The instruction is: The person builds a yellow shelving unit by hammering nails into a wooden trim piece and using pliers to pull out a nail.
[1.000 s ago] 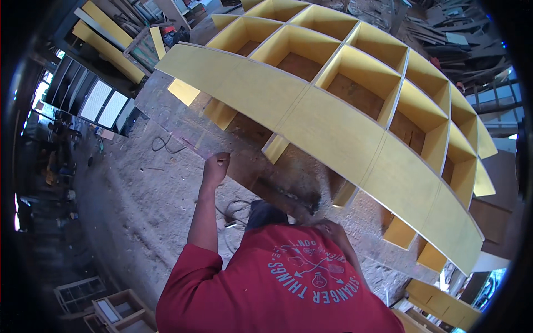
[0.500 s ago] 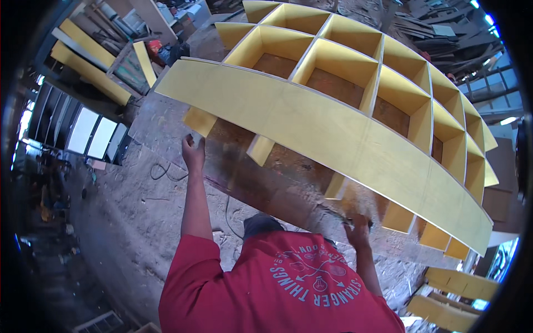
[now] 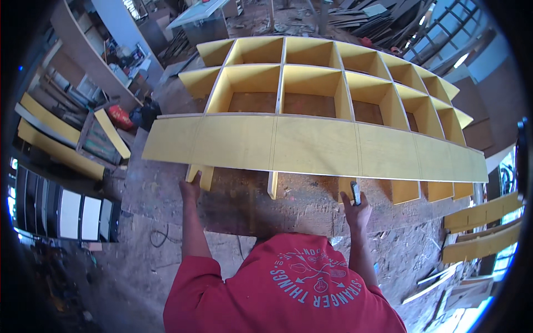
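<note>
In the middle of a cluttered workshop, a long yellow shelving unit [image 3: 333, 94] lies on its back across a rough brown worktable [image 3: 288, 200], its grid of open compartments facing up and running from near left to far right. Its broad yellow front panel [image 3: 311, 147] spans the near side, with short yellow divider ends [image 3: 272, 184] poking out below it over the table. Loose yellow boards [image 3: 482, 213] lie at the right, and more boards lean at the far left.

The person in the red shirt reaches both arms forward. The left hand [image 3: 191, 188] lies flat and open against a yellow divider stub under the panel's near left end. The right hand [image 3: 356, 212] is closed around a small dark tool [image 3: 355, 192], held upright just below the panel's edge.

The panel overhangs the table, so an uneven push at the left could, I judge, skew it off its dividers; the tool might also slip and mar the yellow face.
</note>
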Motion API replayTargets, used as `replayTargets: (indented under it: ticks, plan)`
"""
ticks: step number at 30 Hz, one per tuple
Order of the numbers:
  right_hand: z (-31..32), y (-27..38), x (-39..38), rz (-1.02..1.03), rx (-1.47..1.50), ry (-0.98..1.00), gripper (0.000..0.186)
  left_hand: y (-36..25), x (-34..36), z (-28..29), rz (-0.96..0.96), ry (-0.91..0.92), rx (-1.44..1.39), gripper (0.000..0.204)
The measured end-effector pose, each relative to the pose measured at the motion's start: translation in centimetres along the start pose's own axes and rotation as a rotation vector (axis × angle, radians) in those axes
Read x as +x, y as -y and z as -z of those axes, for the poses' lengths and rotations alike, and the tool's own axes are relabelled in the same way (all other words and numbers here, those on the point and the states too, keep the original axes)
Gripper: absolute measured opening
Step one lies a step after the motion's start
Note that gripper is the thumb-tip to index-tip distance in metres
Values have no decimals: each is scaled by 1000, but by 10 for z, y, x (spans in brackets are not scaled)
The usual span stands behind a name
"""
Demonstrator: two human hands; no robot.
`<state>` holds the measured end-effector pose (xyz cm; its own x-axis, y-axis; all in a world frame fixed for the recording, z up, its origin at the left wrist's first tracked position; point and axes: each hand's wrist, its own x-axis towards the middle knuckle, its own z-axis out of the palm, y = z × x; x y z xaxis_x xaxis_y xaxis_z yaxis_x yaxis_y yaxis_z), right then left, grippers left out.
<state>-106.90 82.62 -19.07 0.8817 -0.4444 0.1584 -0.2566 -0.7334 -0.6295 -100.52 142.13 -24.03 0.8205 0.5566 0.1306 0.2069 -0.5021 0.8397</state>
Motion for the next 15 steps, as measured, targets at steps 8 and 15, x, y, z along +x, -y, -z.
replayTargets:
  ticks: [8,15]
  plan:
    - [8,-23,-10,250,-48,-150,28,6,-28,29,97,76,45,56]
    - [50,-38,-65,91,17,-161,22,30,-125,54,12,31,143,56]
